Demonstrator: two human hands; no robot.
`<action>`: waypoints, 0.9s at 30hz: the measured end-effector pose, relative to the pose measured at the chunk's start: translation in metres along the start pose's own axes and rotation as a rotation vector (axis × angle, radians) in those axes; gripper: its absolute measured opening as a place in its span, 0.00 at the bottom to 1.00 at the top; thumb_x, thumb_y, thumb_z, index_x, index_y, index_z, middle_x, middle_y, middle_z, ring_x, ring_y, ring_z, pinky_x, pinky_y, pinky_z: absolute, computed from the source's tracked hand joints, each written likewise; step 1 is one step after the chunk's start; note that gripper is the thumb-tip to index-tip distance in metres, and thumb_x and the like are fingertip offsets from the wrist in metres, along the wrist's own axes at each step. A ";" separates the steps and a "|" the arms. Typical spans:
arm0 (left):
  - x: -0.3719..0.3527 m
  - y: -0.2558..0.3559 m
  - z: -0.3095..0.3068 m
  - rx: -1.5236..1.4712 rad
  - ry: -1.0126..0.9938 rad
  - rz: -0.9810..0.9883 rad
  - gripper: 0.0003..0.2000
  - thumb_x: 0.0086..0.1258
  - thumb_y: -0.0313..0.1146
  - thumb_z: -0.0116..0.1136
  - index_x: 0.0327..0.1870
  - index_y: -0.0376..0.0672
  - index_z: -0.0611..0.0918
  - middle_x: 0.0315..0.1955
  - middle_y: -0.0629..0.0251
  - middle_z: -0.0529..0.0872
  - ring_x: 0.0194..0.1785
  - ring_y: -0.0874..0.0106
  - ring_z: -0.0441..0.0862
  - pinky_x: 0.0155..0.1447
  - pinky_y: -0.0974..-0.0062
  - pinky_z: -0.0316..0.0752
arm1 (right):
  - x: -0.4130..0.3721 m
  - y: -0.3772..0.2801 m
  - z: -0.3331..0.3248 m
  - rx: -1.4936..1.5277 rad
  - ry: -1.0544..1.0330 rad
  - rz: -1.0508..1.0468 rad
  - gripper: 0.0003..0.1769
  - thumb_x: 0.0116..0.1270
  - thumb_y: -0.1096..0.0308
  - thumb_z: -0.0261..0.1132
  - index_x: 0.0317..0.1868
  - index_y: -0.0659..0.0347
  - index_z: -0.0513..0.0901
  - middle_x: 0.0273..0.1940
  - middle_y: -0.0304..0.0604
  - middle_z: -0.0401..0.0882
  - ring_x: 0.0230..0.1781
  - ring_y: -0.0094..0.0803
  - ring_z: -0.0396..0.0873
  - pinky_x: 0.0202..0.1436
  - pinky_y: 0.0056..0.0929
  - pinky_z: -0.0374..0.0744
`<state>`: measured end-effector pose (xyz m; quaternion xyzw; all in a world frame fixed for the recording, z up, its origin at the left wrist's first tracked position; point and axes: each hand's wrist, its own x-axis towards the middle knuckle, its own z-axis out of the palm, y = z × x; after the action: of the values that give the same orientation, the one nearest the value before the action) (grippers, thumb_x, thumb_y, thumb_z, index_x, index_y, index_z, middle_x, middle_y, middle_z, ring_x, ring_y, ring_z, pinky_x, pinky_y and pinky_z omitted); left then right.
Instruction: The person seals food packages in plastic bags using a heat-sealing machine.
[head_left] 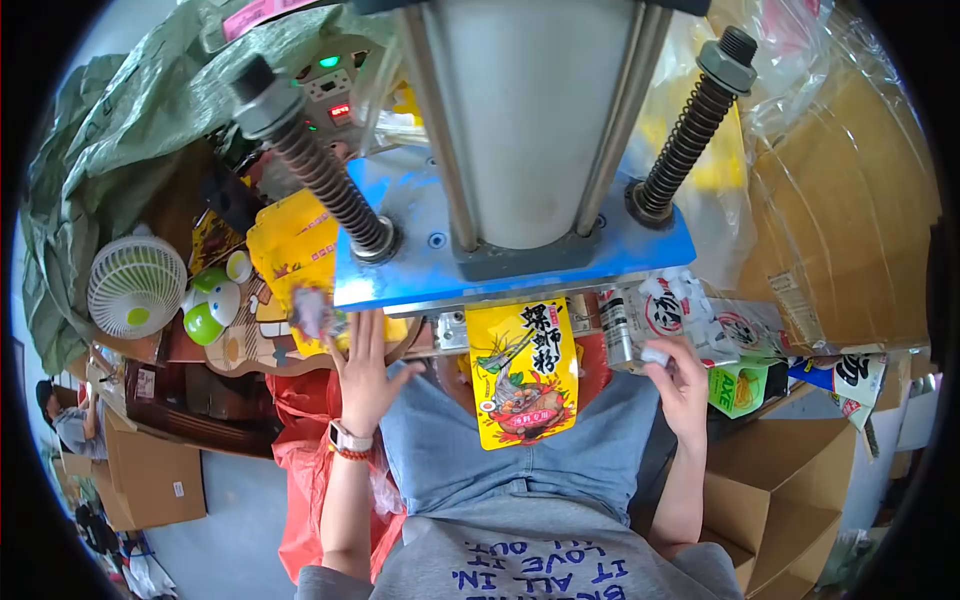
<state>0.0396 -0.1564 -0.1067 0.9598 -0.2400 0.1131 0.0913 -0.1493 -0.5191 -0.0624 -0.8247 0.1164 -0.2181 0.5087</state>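
A yellow printed food pouch (525,375) hangs flat, its top edge under the blue press plate (400,285), above the lap. My left hand (366,378) has its fingers stretched out and thumb apart, at the lower edge of a pile of yellow pouches (300,240). My right hand (682,385) is curled, thumb and fingers near a small white piece (655,356) that I cannot identify. Beside those fingertips is a silver metal cylinder (620,330). What the right fingers hold is partly hidden.
The press column (535,120) stands between two spring-wound bolts. A small white fan (138,285) and a green-and-white toy (208,305) sit at left. At right are silver printed packets (740,325), a green packet (737,390) and cardboard boxes (780,490). A red bag (300,470) hangs at lower left.
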 end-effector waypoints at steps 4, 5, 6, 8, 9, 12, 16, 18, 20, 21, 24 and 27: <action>-0.016 -0.006 -0.018 -0.366 0.025 -0.140 0.13 0.63 0.28 0.68 0.49 0.38 0.86 0.43 0.55 0.89 0.44 0.63 0.88 0.50 0.77 0.80 | -0.002 -0.043 0.014 0.075 0.074 -0.222 0.15 0.66 0.78 0.63 0.53 0.70 0.80 0.51 0.47 0.73 0.51 0.35 0.74 0.55 0.30 0.73; -0.016 -0.001 -0.025 -0.545 0.082 -0.188 0.09 0.62 0.22 0.66 0.43 0.35 0.87 0.37 0.55 0.90 0.38 0.68 0.89 0.44 0.78 0.80 | -0.003 -0.058 0.020 0.105 0.070 -0.292 0.16 0.65 0.79 0.64 0.53 0.69 0.80 0.51 0.48 0.73 0.51 0.37 0.76 0.55 0.32 0.75; -0.018 0.007 -0.033 -0.546 0.088 -0.187 0.09 0.62 0.22 0.66 0.43 0.35 0.87 0.37 0.55 0.90 0.38 0.68 0.89 0.44 0.78 0.80 | -0.005 -0.070 0.023 0.128 0.068 -0.363 0.17 0.64 0.79 0.65 0.54 0.69 0.80 0.51 0.50 0.72 0.51 0.39 0.78 0.54 0.34 0.78; -0.025 0.027 -0.052 -0.714 0.251 -0.134 0.16 0.56 0.17 0.62 0.45 0.41 0.87 0.41 0.58 0.90 0.41 0.63 0.89 0.42 0.75 0.81 | -0.013 -0.078 0.025 0.116 -0.032 -0.390 0.22 0.56 0.83 0.69 0.53 0.69 0.78 0.49 0.53 0.76 0.47 0.39 0.82 0.51 0.35 0.81; -0.028 0.037 -0.060 -0.613 0.252 -0.111 0.19 0.52 0.13 0.60 0.46 0.39 0.86 0.43 0.59 0.90 0.45 0.61 0.88 0.48 0.71 0.81 | -0.016 -0.078 0.032 0.238 -0.088 -0.376 0.24 0.54 0.84 0.70 0.52 0.69 0.76 0.48 0.53 0.77 0.45 0.39 0.82 0.50 0.34 0.81; -0.037 0.060 -0.067 -0.551 0.334 0.067 0.20 0.48 0.12 0.58 0.44 0.39 0.85 0.43 0.61 0.89 0.50 0.60 0.87 0.55 0.66 0.80 | -0.015 -0.086 0.057 0.322 -0.250 -0.291 0.23 0.50 0.82 0.76 0.48 0.66 0.80 0.46 0.50 0.81 0.44 0.36 0.83 0.47 0.29 0.82; -0.045 0.081 -0.081 -0.508 0.345 0.171 0.18 0.48 0.14 0.58 0.42 0.38 0.85 0.43 0.61 0.90 0.49 0.61 0.87 0.55 0.68 0.81 | -0.014 -0.101 0.059 -0.045 -0.063 -0.456 0.22 0.48 0.79 0.78 0.46 0.65 0.84 0.46 0.46 0.81 0.42 0.35 0.83 0.45 0.34 0.82; -0.043 0.086 -0.090 -0.399 0.346 0.266 0.17 0.49 0.16 0.59 0.43 0.38 0.85 0.43 0.63 0.89 0.49 0.61 0.87 0.55 0.69 0.81 | -0.014 -0.108 0.058 -0.116 0.013 -0.417 0.21 0.51 0.80 0.75 0.48 0.65 0.84 0.45 0.47 0.80 0.42 0.38 0.83 0.46 0.37 0.82; -0.039 0.095 -0.094 -0.385 0.332 0.296 0.17 0.48 0.15 0.59 0.42 0.38 0.85 0.43 0.63 0.90 0.49 0.61 0.87 0.53 0.69 0.81 | -0.006 -0.108 0.060 -0.406 -0.066 -0.496 0.19 0.57 0.79 0.70 0.51 0.67 0.82 0.46 0.49 0.80 0.43 0.42 0.82 0.47 0.37 0.82; -0.038 0.099 -0.094 -0.365 0.313 0.320 0.18 0.46 0.15 0.59 0.41 0.38 0.86 0.42 0.63 0.90 0.50 0.62 0.87 0.52 0.69 0.81 | -0.002 -0.100 0.064 -0.496 -0.167 -0.572 0.19 0.61 0.77 0.66 0.54 0.70 0.81 0.47 0.50 0.79 0.46 0.43 0.81 0.48 0.36 0.81; -0.036 0.106 -0.098 -0.315 0.279 0.423 0.18 0.47 0.17 0.58 0.42 0.39 0.86 0.42 0.63 0.90 0.50 0.63 0.87 0.52 0.70 0.82 | -0.004 -0.111 0.063 -0.516 -0.292 -0.685 0.21 0.59 0.74 0.68 0.55 0.69 0.82 0.48 0.48 0.80 0.45 0.41 0.81 0.48 0.36 0.81; -0.036 0.105 -0.106 -0.542 0.186 0.476 0.17 0.46 0.17 0.58 0.40 0.38 0.87 0.40 0.61 0.90 0.43 0.63 0.89 0.46 0.71 0.84 | -0.008 -0.110 0.051 -0.263 -0.367 -0.694 0.27 0.53 0.71 0.75 0.56 0.65 0.84 0.47 0.43 0.83 0.44 0.38 0.81 0.49 0.36 0.80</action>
<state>-0.0600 -0.2075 -0.0015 0.8037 -0.4685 0.1504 0.3346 -0.1358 -0.4258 0.0135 -0.8982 -0.2343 -0.2094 0.3074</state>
